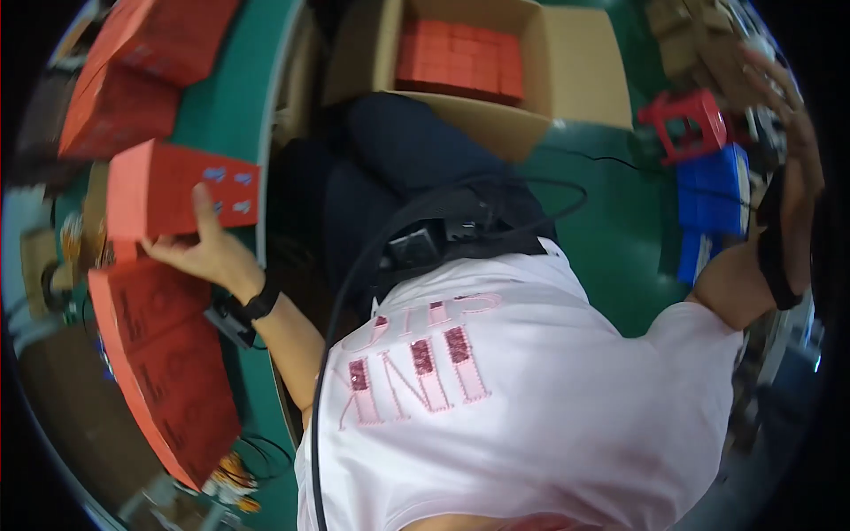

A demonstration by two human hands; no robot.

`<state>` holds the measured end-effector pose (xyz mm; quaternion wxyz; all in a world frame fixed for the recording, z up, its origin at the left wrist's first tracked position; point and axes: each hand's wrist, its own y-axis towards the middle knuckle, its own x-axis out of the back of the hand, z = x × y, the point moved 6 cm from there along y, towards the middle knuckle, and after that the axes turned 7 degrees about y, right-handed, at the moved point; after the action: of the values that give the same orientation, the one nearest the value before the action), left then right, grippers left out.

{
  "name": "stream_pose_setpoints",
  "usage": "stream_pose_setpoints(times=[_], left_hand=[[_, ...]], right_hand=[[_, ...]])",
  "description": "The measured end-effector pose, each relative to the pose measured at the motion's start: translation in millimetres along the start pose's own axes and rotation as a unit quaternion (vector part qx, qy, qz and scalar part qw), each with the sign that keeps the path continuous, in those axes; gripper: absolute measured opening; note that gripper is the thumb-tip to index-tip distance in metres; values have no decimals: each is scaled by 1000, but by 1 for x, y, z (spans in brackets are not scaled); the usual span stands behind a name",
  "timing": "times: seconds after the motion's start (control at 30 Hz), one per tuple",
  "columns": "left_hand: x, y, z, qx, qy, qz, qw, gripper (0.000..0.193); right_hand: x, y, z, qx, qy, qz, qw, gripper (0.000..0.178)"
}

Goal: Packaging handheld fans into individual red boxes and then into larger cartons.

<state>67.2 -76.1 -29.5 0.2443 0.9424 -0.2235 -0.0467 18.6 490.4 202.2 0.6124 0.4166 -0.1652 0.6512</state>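
My left hand (205,248) grips the lower edge of a red box (168,190) and holds it above the green table (226,106) at the left. Under the hand lies a flat stack of red cartons (164,354). My right hand (792,133) is raised far out to the right, fingers spread, touching brown cardboard pieces (708,49) near a cluttered shelf. It holds nothing that I can see. A black band circles each wrist. My white shirt with pink letters (496,389) fills the lower middle.
More red boxes (146,62) are piled at the upper left. An open cardboard carton (460,62) full of red packs stands on the green floor ahead. A red stool (686,124) and blue crates (713,190) stand at the right. Black cables hang over my lap.
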Motion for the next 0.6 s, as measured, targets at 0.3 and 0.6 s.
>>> stream_pose_setpoints(times=[0.3,0.6], left_hand=[[-10,-29,-11,-11,21,96,995,56],[8,-21,2,0,99,52,994,31]], right_hand=[[-114,-200,-268,-373,-163,51,912,75],[-215,-259,-304,-544,21,270,794,72]])
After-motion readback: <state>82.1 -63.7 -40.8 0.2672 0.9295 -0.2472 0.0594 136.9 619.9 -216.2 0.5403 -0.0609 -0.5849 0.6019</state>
